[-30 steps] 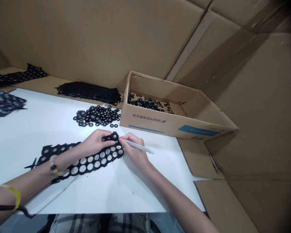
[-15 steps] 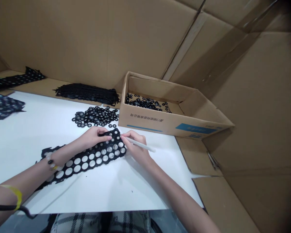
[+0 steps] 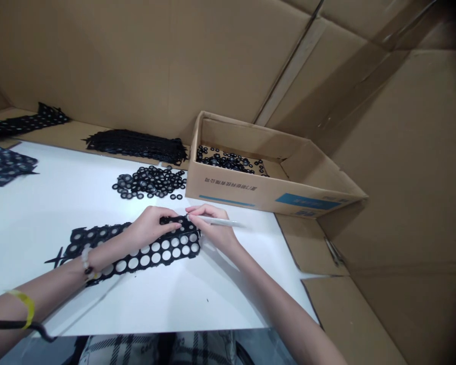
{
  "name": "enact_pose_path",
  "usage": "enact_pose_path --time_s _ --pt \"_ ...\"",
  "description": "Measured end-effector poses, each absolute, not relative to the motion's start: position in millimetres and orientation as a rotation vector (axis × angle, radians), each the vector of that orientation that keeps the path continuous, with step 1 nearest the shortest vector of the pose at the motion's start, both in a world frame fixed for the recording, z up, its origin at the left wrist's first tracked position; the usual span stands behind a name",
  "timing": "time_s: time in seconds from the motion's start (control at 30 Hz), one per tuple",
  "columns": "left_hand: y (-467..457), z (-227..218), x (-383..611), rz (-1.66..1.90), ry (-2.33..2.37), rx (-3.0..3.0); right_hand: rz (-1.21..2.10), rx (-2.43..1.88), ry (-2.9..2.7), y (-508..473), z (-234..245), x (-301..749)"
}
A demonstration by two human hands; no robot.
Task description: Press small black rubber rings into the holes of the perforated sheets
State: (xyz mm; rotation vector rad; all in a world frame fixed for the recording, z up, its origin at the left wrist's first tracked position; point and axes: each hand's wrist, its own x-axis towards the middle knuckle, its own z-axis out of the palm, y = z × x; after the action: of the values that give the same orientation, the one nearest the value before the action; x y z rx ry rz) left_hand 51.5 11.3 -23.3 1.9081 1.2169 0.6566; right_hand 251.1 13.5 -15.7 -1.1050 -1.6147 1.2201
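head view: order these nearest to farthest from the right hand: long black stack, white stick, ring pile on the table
1. White stick: in the right hand
2. Ring pile: on the table, left of the box
3. Long black stack: behind the ring pile, by the cardboard wall

The left hand (image 3: 152,224) and left forearm (image 3: 53,278) are covering part of the sheet (image 3: 165,257). The right hand (image 3: 216,231) is hiding part of the pen (image 3: 222,221), whose tip is perhaps touching the sheet, showing too small to tell. The box (image 3: 260,193) is blocking some rings (image 3: 224,161) inside; its lettering is blurring. The left edge is cutting off a near strip (image 3: 6,166) and a far strip (image 3: 30,120).
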Motion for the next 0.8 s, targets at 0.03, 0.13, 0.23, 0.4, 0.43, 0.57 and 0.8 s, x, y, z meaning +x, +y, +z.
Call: enact_pose_path --time_s 0.03,0.13,0.23,0.4,0.43,0.57,0.8 --pt "11.4 -23.4 51.4 0.660 1.214 1.907 1.224 -1.108 -1.611 13.4 -15.8 251.1" --pt "11.8 -23.0 51.5 0.673 1.205 1.903 1.231 -1.135 -1.611 13.4 -13.3 252.8" --pt "11.6 -21.1 52.4 0.669 1.201 1.897 1.219 -1.173 -1.625 12.9 -10.4 254.1" --pt "10.9 -19.6 52.9 0.682 1.208 1.880 1.232 -1.153 -1.625 12.1 -8.7 254.3" --pt "11.0 -20.1 52.8 0.686 1.213 1.875 1.236 -1.141 -1.623 12.3 -9.0 254.3" --pt "11.0 -21.9 52.5 0.714 1.205 1.869 1.217 -1.110 -1.657 13.5 -11.9 255.3" --pt "7.6 -21.7 54.4 0.740 1.186 1.923 1.154 -1.155 -1.755 13.3 -14.7 256.0"
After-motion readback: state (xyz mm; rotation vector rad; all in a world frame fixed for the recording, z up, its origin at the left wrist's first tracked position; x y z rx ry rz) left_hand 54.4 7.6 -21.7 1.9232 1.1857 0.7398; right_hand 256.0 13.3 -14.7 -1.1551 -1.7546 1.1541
